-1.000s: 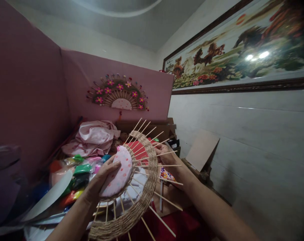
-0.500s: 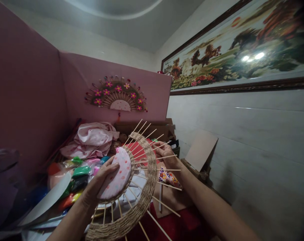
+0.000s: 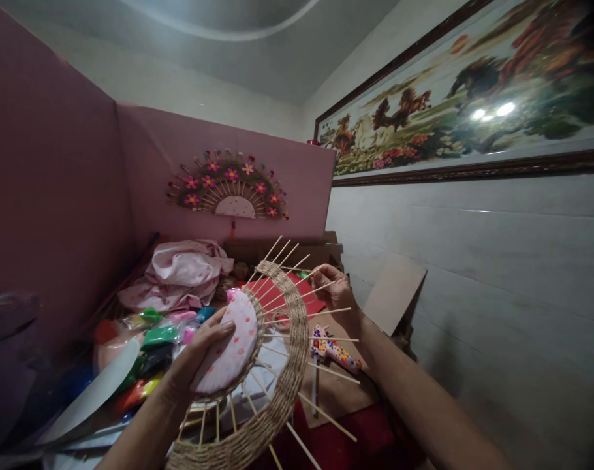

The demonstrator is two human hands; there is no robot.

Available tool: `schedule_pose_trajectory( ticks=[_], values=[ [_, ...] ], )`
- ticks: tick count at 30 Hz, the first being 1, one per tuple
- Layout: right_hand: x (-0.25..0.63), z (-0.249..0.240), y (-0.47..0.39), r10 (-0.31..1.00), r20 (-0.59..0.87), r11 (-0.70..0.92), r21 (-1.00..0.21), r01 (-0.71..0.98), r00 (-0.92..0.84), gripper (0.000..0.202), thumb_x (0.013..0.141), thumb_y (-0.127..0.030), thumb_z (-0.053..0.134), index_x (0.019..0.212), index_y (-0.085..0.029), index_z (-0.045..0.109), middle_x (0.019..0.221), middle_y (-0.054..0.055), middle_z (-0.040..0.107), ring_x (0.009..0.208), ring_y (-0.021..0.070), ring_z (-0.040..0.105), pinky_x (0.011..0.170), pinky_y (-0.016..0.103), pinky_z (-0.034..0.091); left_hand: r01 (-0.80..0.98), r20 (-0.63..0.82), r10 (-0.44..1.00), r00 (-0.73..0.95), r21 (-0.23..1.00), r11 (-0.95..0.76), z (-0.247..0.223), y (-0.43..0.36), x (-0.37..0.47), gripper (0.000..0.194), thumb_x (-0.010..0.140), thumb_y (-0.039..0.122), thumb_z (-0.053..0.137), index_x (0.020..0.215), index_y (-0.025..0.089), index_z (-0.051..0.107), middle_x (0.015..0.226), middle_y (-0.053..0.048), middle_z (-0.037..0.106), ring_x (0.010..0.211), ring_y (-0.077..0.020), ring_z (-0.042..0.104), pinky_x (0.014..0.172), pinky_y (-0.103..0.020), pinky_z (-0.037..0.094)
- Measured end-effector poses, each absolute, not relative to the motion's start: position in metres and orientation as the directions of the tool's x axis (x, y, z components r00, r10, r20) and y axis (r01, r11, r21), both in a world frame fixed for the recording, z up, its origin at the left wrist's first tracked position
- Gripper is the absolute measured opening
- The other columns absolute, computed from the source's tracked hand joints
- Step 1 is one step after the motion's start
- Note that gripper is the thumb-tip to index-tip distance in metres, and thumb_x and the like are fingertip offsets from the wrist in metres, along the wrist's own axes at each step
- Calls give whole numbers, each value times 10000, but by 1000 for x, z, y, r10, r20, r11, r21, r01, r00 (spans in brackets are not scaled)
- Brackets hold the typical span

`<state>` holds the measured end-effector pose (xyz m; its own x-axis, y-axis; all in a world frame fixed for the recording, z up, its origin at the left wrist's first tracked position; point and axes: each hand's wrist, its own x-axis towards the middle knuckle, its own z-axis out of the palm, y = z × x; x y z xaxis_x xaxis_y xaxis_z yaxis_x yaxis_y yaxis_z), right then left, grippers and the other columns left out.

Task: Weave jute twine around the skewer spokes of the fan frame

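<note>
Our fan [image 3: 298, 352] is held up just below the centre of view, at 6 to 7 o'clock, tilted, its sticks spread mainly from 1 round to 6 o'clock. Our left hand [image 3: 199, 349] grips the spotted pad [image 3: 235, 339] at the fan's middle, thumb on top. Our right hand [image 3: 333, 287] is raised at 2 o'clock of the pad, fingertips pinched by the upper sticks (we cannot tell whether on a stick or a strand). Behind those sticks lies a red sheet [image 3: 314, 299]. At 3 o'clock of the fan we note a flowered tool [image 3: 343, 357] on a brown board [image 3: 336, 401]; at 9 o'clock, coloured packets [image 3: 160, 335]; at 11, crumpled pink cloth [image 3: 187, 267]. A flowered fan [image 3: 233, 205] hangs at 12 o'clock on a pink panel [image 3: 297, 176].
</note>
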<state>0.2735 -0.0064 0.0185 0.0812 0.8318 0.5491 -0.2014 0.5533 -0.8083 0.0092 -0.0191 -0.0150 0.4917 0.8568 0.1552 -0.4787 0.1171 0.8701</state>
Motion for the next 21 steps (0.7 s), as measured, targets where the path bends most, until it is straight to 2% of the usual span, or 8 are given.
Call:
schedule_pose_trajectory(
  ticks=[5, 8, 12, 15, 18, 21],
  values=[
    [272, 20, -14, 834, 542, 551, -821, -146, 100, 191, 681, -341, 667, 662, -169, 583, 442, -85, 318, 388, 34, 202, 376, 197, 138, -469, 144, 862, 486, 875, 118, -16, -19, 9, 609, 754, 140, 575, 1316, 208, 348, 945, -100, 667, 644, -176, 640, 570, -266, 518],
    [269, 16, -17, 845, 530, 535, -839, -103, 69, 169, 659, -322, 688, 727, -171, 650, 431, -80, 360, 387, 37, 224, 376, 197, 158, -460, 139, 872, 469, 882, 107, -15, -19, 9, 606, 753, 140, 573, 1313, 208, 353, 955, -102, 666, 658, -181, 643, 575, -270, 524],
    [265, 8, -19, 835, 550, 549, -834, -53, -2, 168, 647, -301, 699, 781, -199, 698, 631, -4, 612, 516, 89, 468, 468, 217, 344, -457, 139, 878, 459, 884, 99, -13, -21, 9, 607, 738, 137, 585, 1304, 196, 373, 967, -113, 666, 694, -202, 655, 597, -281, 532],
    [263, 6, -20, 827, 561, 559, -828, -43, -29, 146, 656, -290, 697, 784, -220, 704, 751, 16, 663, 686, 142, 570, 605, 261, 424, -466, 137, 878, 459, 878, 106, -12, -23, 9, 608, 729, 133, 591, 1298, 191, 385, 974, -116, 667, 741, -219, 660, 624, -283, 535],
    [264, 6, -22, 820, 573, 573, -819, -18, 1, 124, 673, -289, 688, 774, -218, 703, 767, 15, 661, 712, 143, 568, 641, 267, 423, -464, 135, 873, 468, 879, 113, -11, -24, 9, 600, 731, 142, 593, 1295, 199, 393, 986, -114, 668, 752, -225, 661, 638, -296, 538],
    [268, 7, -27, 816, 577, 576, -817, 33, 37, 120, 673, -300, 688, 740, -201, 695, 714, 7, 624, 651, 119, 515, 590, 245, 388, -447, 131, 877, 461, 889, 103, -10, -22, 8, 593, 723, 160, 611, 1282, 190, 418, 994, -115, 670, 713, -213, 663, 632, -294, 538]
  ],
)
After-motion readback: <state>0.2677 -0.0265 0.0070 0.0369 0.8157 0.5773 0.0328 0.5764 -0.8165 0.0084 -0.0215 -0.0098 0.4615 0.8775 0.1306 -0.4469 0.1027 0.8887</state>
